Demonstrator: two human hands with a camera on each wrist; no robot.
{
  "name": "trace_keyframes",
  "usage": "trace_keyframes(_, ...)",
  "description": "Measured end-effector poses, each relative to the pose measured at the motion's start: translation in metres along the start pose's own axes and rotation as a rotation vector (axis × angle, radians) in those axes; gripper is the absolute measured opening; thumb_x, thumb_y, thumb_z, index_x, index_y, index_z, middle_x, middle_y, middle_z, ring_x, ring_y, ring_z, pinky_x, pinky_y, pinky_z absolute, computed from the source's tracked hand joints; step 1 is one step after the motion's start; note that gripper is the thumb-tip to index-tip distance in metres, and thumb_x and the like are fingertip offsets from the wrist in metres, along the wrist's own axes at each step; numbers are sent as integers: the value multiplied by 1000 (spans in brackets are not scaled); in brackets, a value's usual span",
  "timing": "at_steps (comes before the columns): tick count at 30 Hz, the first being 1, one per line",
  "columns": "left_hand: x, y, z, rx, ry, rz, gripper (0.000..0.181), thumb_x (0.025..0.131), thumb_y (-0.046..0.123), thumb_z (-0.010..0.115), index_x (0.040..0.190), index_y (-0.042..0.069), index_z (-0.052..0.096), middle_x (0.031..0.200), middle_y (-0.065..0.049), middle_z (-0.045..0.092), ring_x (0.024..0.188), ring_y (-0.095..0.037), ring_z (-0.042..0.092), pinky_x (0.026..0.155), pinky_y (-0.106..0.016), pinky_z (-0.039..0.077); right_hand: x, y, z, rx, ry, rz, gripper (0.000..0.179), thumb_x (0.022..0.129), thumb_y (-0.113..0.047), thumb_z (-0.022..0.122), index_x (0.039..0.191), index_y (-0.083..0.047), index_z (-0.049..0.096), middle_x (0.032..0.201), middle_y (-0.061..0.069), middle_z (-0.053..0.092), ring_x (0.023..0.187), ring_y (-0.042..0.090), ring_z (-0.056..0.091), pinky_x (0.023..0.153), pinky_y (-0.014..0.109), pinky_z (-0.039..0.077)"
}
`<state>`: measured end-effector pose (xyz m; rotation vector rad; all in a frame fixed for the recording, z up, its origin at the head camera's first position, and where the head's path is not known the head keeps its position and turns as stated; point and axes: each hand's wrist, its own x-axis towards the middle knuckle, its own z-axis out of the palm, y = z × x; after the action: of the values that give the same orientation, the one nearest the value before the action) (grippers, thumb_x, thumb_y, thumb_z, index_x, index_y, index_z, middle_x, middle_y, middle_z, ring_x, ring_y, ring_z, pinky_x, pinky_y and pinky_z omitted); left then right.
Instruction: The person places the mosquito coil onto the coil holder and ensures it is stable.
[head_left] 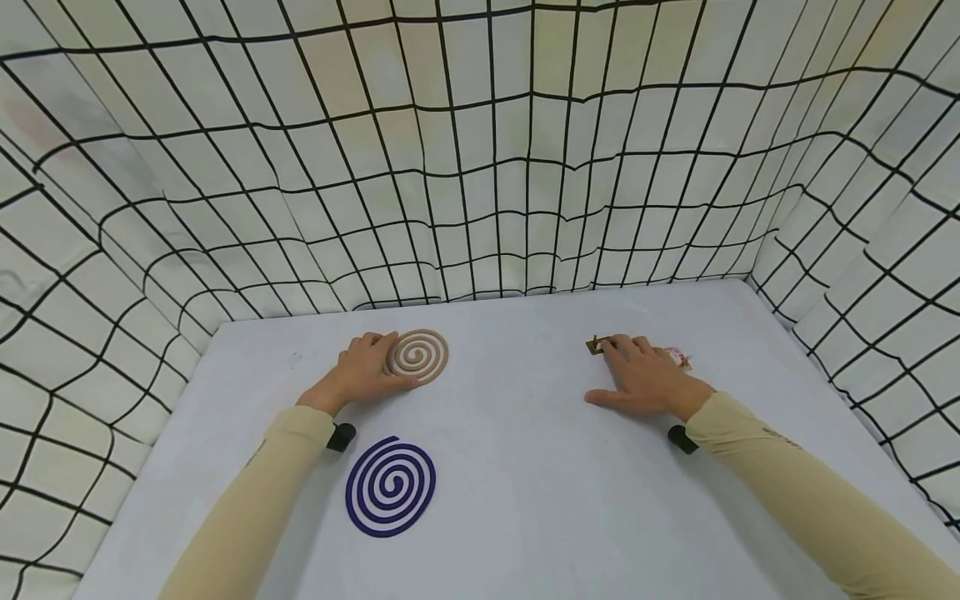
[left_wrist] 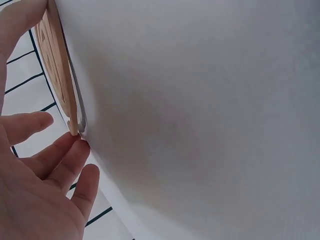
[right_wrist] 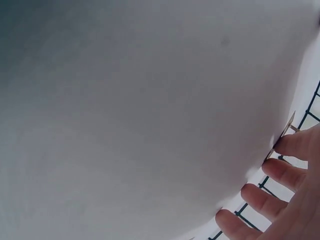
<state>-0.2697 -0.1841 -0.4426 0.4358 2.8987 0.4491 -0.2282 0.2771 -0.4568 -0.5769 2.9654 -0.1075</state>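
My left hand [head_left: 367, 371] holds a tan mosquito coil [head_left: 417, 356] by its edge at the back left of the table. In the left wrist view the coil [left_wrist: 56, 65] appears edge-on, with the thumb at one end and fingertips at the other. A flat brass-coloured metal stand [head_left: 595, 344] with a small upright tab lies at the back right. Fingertips of my right hand [head_left: 641, 377] touch it, while the thumb stretches out to the side. A dark purple mosquito coil [head_left: 391, 487] lies flat, nearer to me than the tan one.
Just beyond my right hand sits a small red-and-white item [head_left: 678, 358], partly hidden. The white tabletop [head_left: 517, 467] is bounded at the back and sides by pale walls with black grid netting [head_left: 495, 167].
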Motion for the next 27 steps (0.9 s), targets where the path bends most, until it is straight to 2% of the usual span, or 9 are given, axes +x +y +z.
trace_keyframes(11,1,2,0,-96,25,0,99,87,49,79,158,-2,33,156,-35,35,144,-55,35,114,-69,39,3,-9,2,10,-1,-17,100,94,-74,55,158,1,36,161,24,38,143,49,41,112,67,40)
trace_keyframes(17,3,1,1,-147,28,-2,101,85,45,82,158,-3,32,156,-35,33,146,-54,34,117,-67,37,4,-11,3,10,2,-25,100,94,-73,56,158,1,36,161,23,38,143,49,41,112,67,40)
trace_keyframes(24,5,-1,3,-165,44,10,102,84,43,84,157,-6,32,156,-37,34,146,-54,35,119,-66,35,3,-8,1,2,-7,-25,100,93,-75,54,159,-2,35,162,21,37,145,49,40,114,67,38)
trace_keyframes(27,5,-3,2,-186,38,-8,106,84,44,85,158,-8,30,157,-38,32,147,-54,34,121,-65,33,2,-7,0,-4,-4,-30,98,94,-73,55,158,-1,36,161,22,38,144,50,40,113,68,38)
